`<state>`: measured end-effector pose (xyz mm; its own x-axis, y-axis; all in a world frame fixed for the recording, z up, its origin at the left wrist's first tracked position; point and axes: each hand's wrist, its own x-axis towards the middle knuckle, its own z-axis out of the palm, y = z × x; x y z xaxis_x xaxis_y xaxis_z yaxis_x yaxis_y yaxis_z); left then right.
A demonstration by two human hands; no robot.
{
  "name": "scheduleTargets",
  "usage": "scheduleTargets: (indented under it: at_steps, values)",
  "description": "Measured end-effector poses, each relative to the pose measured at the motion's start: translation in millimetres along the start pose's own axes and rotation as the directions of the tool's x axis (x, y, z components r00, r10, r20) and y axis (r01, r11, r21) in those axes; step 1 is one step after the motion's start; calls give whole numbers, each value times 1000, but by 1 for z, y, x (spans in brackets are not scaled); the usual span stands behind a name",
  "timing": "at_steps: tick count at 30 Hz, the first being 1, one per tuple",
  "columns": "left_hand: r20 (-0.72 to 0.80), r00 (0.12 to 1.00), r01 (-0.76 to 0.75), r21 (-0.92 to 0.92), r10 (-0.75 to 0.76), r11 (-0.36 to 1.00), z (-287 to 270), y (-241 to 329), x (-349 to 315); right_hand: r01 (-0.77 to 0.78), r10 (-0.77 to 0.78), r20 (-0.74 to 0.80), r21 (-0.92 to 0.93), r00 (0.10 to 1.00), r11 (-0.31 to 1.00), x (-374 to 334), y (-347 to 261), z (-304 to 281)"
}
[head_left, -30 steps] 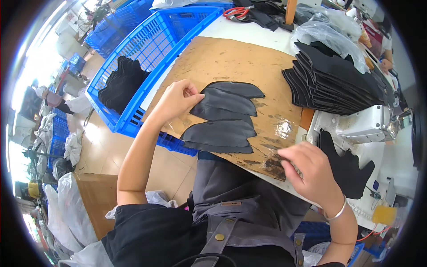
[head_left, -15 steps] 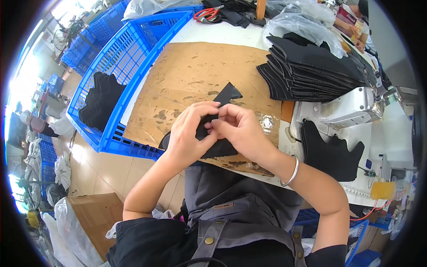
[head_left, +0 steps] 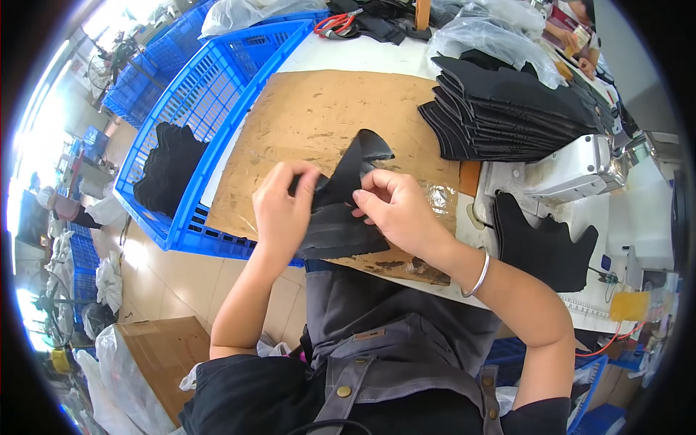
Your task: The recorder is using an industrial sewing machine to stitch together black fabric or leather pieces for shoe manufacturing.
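A black fabric piece with a narrow upright strip lies near the front edge of the brown cardboard sheet. My left hand pinches its left side between thumb and fingers. On the strip's right side, my right hand grips the edge with thumb and forefinger. Above the hands the strip's top bends over to the right, showing a shinier face. Part of the piece is hidden behind my fingers.
Left of the cardboard stands a blue crate holding stacked black pieces. A tall pile of black pieces lies right, beside a sewing machine and more cut pieces. Red-handled scissors rest at the back. A person sits far right.
My hands have moved apart, the left one going left. More of the black piece now shows between them, and its strip has opened wider and curls at the top.
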<state>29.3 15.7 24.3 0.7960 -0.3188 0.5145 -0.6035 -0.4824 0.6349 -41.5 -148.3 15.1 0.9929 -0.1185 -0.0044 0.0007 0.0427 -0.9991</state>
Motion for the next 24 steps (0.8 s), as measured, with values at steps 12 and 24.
scheduleTargets:
  at_steps: [12, 24]
  values:
    - [23, 999, 37, -30, -36, 999, 9, -51, 23, -167, 156, -215, -31, 964, 986, -25, -17, -58]
    - [73, 994, 85, -34, -82, 996, 13, -48, 30, 203, -226, -361, -101, 905, 974, -133, -57, -129]
